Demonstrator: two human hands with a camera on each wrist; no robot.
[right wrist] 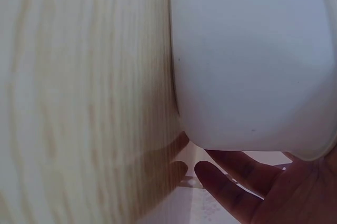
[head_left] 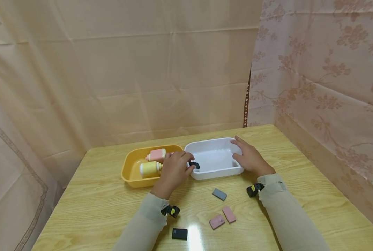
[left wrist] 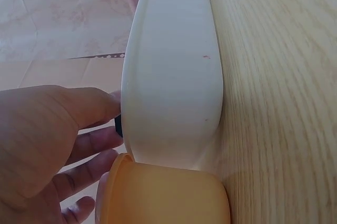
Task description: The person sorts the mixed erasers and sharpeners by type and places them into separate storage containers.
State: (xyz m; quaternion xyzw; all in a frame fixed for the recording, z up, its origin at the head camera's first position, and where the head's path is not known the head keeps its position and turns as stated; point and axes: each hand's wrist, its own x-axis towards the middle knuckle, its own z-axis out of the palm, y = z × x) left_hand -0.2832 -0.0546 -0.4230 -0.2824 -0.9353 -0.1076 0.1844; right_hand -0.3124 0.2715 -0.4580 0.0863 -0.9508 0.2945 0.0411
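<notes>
My left hand (head_left: 175, 168) pinches a small dark block (head_left: 194, 165) between thumb and fingers, over the left end of the white tub (head_left: 216, 173). In the left wrist view most of that block (left wrist: 118, 126) is hidden behind the tub wall. At the tub's opposite end, my right hand (head_left: 250, 157) grips the rim, its thumb on the inside. The right wrist view has fingers (right wrist: 226, 190) around the outer end of the tub. Close by my left hand stands a yellow tub (head_left: 126, 174) with a yellow-and-white bottle (head_left: 148, 168) and a pink bottle (head_left: 157, 154) inside.
On the wooden table (head_left: 95, 209) in front of the tubs lie a grey block (head_left: 219, 194), two pink blocks (head_left: 217, 221) and a black block (head_left: 179, 234). Curtains (head_left: 173, 69) hang behind the table and at its sides.
</notes>
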